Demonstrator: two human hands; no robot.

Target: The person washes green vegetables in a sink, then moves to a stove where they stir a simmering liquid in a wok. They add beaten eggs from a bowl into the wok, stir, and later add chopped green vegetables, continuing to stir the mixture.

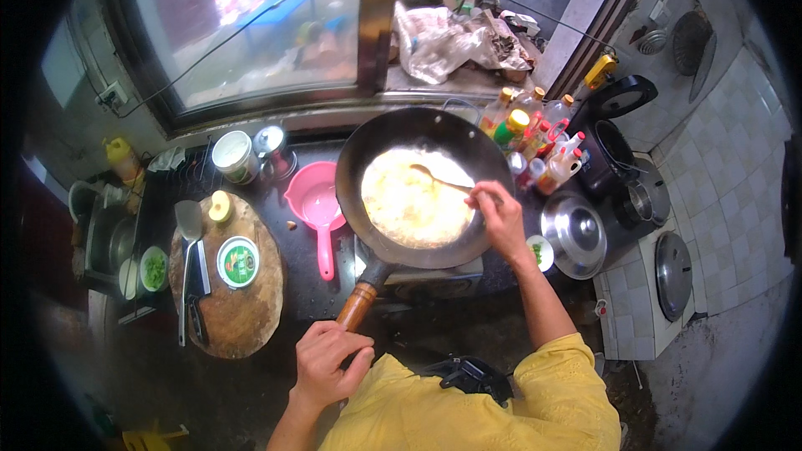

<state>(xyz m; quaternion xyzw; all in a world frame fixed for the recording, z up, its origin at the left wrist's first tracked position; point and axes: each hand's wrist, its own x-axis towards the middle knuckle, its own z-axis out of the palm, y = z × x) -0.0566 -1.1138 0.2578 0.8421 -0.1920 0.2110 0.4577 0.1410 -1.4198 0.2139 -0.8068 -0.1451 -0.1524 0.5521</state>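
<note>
A dark wok (463, 138) stands over the stove (432, 285), holding a pale, bubbling liquid (413, 207) washed out by glare. My left hand (329, 360) is closed around the end of the wok's wooden handle (357, 305), thumb sticking out. Over the wok's right side, my right hand (498, 216) pinches a spoon (448, 183), whose bowl end reaches into the liquid. Just left of the wok sits a pink plastic ladle (324, 244). Beside my right wrist is a small white dish (544, 257) of chopped greens.
On the left, a round wooden chopping board (250, 319) bears a spatula (187, 263), a cleaver (199, 275), a lidded tub (238, 262) and a cut yellowish piece of produce (220, 207). Bottles (539, 138), a metal lid (573, 235) and an opened cooker (608, 144) crowd the right.
</note>
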